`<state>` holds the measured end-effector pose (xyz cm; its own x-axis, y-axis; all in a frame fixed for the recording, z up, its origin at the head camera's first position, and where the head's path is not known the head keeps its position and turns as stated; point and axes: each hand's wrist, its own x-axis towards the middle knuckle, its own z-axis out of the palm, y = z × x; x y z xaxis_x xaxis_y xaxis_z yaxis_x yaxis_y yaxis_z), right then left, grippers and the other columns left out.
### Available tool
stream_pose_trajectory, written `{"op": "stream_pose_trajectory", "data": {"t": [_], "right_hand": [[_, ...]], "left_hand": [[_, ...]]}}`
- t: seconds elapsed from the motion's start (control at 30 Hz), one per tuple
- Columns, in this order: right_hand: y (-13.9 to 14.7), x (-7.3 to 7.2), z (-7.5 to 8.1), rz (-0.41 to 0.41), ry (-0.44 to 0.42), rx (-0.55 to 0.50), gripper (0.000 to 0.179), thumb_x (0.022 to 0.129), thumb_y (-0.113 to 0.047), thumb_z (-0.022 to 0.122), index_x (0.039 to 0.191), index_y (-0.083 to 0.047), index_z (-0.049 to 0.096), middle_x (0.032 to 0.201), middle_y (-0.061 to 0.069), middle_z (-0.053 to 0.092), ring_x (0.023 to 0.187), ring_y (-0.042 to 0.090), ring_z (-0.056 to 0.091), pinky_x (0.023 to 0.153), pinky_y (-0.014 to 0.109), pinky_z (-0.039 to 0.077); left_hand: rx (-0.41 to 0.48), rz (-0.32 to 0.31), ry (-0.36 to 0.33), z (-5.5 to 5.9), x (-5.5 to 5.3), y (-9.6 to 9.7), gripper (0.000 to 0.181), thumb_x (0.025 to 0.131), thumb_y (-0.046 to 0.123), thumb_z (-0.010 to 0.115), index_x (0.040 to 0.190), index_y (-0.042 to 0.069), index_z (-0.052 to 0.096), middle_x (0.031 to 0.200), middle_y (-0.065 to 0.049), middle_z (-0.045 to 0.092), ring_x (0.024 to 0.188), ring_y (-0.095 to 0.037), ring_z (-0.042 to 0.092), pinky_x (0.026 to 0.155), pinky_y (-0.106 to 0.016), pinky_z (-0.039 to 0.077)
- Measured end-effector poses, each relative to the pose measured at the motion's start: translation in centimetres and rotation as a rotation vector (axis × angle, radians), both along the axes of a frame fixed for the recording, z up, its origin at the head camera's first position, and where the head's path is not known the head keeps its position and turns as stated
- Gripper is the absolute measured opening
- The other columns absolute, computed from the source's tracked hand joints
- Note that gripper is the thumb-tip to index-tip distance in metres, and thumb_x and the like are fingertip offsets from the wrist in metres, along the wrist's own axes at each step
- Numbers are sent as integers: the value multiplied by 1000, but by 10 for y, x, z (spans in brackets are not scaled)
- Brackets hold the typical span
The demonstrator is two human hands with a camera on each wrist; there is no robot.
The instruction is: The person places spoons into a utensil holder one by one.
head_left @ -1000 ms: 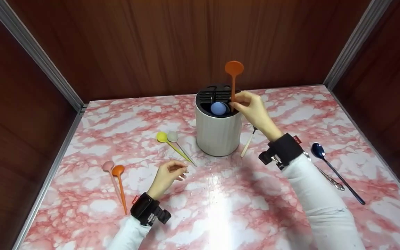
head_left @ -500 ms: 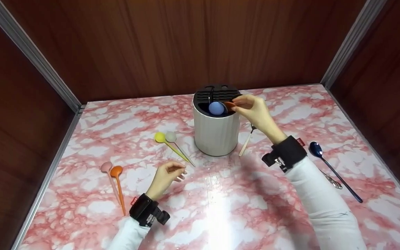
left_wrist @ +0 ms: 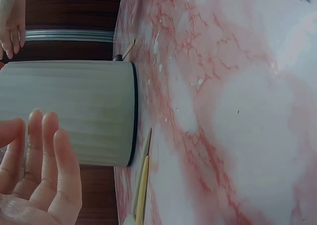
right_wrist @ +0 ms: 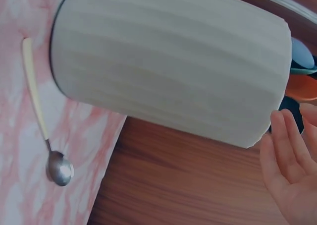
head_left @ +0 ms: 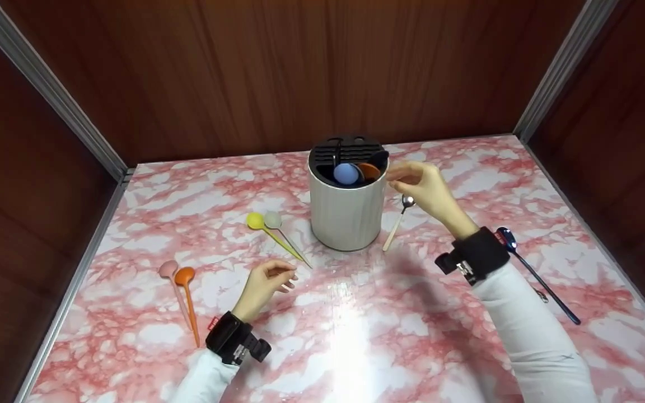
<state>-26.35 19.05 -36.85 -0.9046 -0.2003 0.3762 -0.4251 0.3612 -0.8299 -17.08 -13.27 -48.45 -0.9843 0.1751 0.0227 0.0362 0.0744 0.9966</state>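
Observation:
A white ribbed utensil holder with a black slotted top stands at the back middle. In its front opening sit a blue spoon, a dark orange spoon and a dark spoon, bowls up. My right hand is just right of the rim, fingers loosely bent and nothing held; the right wrist view shows its fingertips close to the rim. My left hand hovers in front of the holder with relaxed, empty fingers, near a yellow spoon and a pale grey spoon.
A pink spoon and an orange spoon lie at left. Right of the holder is a silver spoon with a cream handle. A dark blue spoon lies farther right, beside my sleeve. Wooden walls enclose the marbled table.
The dark orange spoon went from upright above the holder down into its opening. My right hand let go of it and drew back to the right. The left hand stayed nearly still.

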Motion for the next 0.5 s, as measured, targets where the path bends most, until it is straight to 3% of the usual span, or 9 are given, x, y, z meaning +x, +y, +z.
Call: {"op": "stream_pose_trajectory", "data": {"t": [0.27,0.5], "right_hand": [[13,4,-14,17,-53,33,21,88,11,60,107,19,62,101,32,65,80,-2,61,74,13,50],[24,7,-26,38,-104,0,20,88,13,57,107,21,61,100,33,64,79,-1,62,75,15,51]], "left_hand": [[-9,5,-5,0,1,0,21,89,-3,61,104,-18,60,84,-9,67,72,-18,64,65,-28,55],[-39,8,10,0,3,-3,21,90,-2,61,104,-17,61,85,-11,67,71,-16,64,66,-31,56]]}}
